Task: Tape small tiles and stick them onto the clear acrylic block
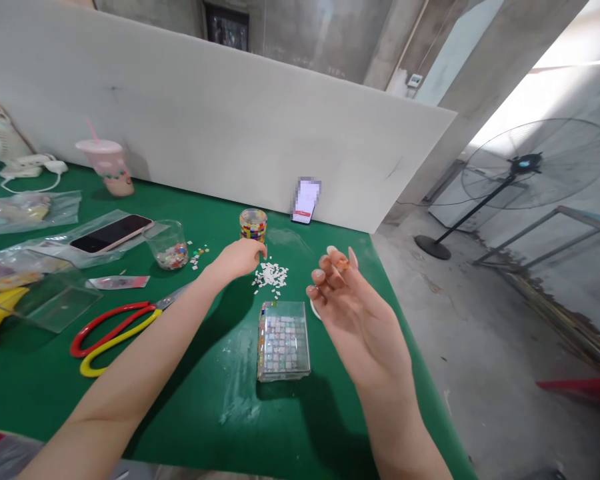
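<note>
My left hand (240, 259) reaches across the green table (190, 400), its fingers curled and pinched at the near edge of a small heap of white tiles (271, 275). My right hand (347, 300) is raised above the table's right side, fingers loosely bent with nothing visible in them. Between my arms lies a clear flat box (283, 340) holding a grid of small mosaic tiles. A glass jar of coloured tiles (253, 225) stands just behind my left hand.
Red and yellow scissors (115, 325), a clear cup of tiles (169, 245), a phone (111, 233) on plastic bags, a pink drink cup (109, 166) and a clear tray (45, 293) lie left. A white board (220, 120) backs the table. A floor fan (530, 167) stands right.
</note>
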The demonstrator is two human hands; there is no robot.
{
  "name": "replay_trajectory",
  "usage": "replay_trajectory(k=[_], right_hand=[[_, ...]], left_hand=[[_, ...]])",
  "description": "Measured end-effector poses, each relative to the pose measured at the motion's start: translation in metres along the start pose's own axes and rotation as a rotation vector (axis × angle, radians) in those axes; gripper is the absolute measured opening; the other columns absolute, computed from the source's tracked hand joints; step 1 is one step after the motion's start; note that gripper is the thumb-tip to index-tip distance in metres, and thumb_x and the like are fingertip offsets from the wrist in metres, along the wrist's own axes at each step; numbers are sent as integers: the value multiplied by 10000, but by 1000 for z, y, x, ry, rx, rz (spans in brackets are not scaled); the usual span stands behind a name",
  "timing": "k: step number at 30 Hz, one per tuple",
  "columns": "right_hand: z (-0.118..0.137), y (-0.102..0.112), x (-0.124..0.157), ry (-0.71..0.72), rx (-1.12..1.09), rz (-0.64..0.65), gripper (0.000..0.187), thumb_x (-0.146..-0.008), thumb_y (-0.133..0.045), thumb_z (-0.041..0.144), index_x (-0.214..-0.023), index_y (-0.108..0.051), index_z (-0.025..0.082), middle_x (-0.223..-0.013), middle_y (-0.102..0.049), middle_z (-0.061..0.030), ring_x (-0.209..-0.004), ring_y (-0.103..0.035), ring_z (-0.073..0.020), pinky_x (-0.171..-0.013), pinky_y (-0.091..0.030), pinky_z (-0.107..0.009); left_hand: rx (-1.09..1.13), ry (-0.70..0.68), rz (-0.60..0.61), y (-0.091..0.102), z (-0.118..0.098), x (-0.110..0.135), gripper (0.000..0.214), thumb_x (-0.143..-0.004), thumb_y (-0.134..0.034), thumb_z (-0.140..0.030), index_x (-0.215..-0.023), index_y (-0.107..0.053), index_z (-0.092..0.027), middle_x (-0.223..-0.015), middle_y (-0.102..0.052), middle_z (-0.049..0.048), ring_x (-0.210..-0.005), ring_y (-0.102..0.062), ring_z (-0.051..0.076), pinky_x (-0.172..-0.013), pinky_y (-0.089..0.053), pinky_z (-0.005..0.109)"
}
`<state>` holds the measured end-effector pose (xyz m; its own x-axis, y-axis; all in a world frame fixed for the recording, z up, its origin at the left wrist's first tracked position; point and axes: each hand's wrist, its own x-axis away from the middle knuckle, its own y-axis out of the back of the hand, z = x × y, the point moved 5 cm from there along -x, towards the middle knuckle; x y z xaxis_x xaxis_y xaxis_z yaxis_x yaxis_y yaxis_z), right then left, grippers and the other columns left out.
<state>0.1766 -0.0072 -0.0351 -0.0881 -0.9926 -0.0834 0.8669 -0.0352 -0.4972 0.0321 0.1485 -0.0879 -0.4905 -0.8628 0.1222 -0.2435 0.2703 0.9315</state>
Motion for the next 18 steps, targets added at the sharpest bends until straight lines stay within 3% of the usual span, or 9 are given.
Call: replay_trajectory(k=[6,11,13,16,18], right_hand=[[-6,1,-4,-96,-131,-72,118,-820,-752,380,-877,-786,283,-1038,-731,-9,-816,-641,-125,-785,-566,-276],[-4,-7,1,-146,-187,-71,135,-878,-695,366,-862,-788,270,-976,-721,-4,-823,-630,-107,-781,-550,-217],[-2,-9,4,-157,-236,-65,151,-904,-668,343,-845,-785,268,-917,-711,12,-804,-626,-90,-766,-546,-190],[0,-11,8,-151,-313,-24,140,-916,-656,292,-853,-780,280,-911,-718,39,-813,-640,-70,-795,-550,-168],[1,-14,10,-139,-342,24,118,-908,-667,282,-877,-780,294,-956,-735,54,-859,-660,-68,-850,-549,-163]], left_hand=[[27,36,10,-4,-4,3,301,-973,-558,-410,-997,-659,-127,-946,-688,45,-847,-669,180,-801,-561,381],[99,16,-108,0,-15,0,247,-888,-668,-381,-823,-646,-143,-789,-658,11,-730,-635,164,-690,-526,319],[162,-32,-211,14,-26,12,242,-849,-691,-396,-787,-627,-171,-744,-641,3,-709,-621,176,-644,-486,302],[317,-122,-477,46,-45,50,274,-959,-495,-480,-990,-576,-220,-896,-651,22,-782,-616,166,-666,-479,292],[625,-400,-746,69,-59,87,292,-868,-663,-453,-1065,-571,-259,-951,-643,19,-811,-611,172,-654,-485,291]])
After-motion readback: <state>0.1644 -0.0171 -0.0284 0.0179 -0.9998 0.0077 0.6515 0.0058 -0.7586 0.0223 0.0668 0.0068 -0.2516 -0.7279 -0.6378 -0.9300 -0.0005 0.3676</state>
